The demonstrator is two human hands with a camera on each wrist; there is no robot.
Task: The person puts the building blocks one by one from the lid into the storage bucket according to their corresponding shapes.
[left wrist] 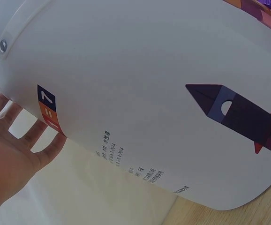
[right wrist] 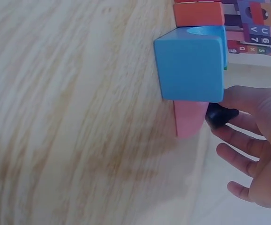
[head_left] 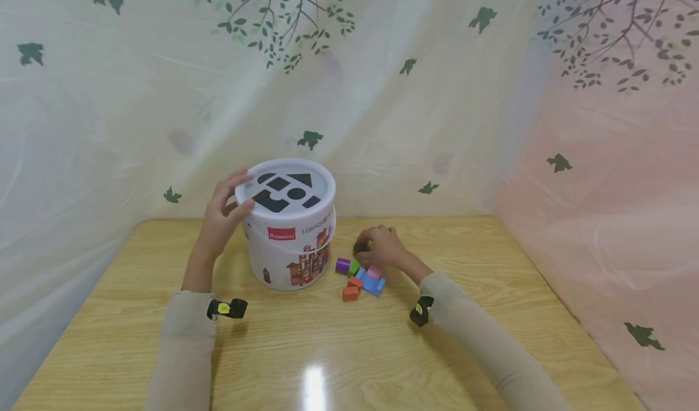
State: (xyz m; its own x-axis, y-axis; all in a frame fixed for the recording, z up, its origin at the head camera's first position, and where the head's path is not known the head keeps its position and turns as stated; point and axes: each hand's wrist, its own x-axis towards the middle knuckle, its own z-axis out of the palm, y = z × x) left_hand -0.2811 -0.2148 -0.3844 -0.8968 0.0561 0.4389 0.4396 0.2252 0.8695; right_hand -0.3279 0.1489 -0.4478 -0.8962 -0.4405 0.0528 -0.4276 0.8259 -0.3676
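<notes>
A white bucket (head_left: 289,265) with a printed castle and a lid (head_left: 248,187) that has black cut-out shapes stands upright on the table. My left hand (head_left: 218,217) rests against the lid's left rim, fingers spread; in the left wrist view its fingers (left wrist: 56,146) touch the bucket's upper side. To the right of the bucket, my right hand (head_left: 384,247) pinches a small black object (right wrist: 218,115) with a tapered end between thumb and fingers. It is just beyond a blue block (right wrist: 191,70) and a pink block (right wrist: 189,117); its exact kind is unclear.
Near the bucket's right side lie a purple cylinder (head_left: 343,265), a green block (head_left: 354,269) and orange blocks (head_left: 351,294), close to the blue and pink ones. The bucket's white handle (head_left: 334,226) hangs down at its front right. A leaf-patterned curtain (head_left: 382,156) borders the wooden table (head_left: 306,350).
</notes>
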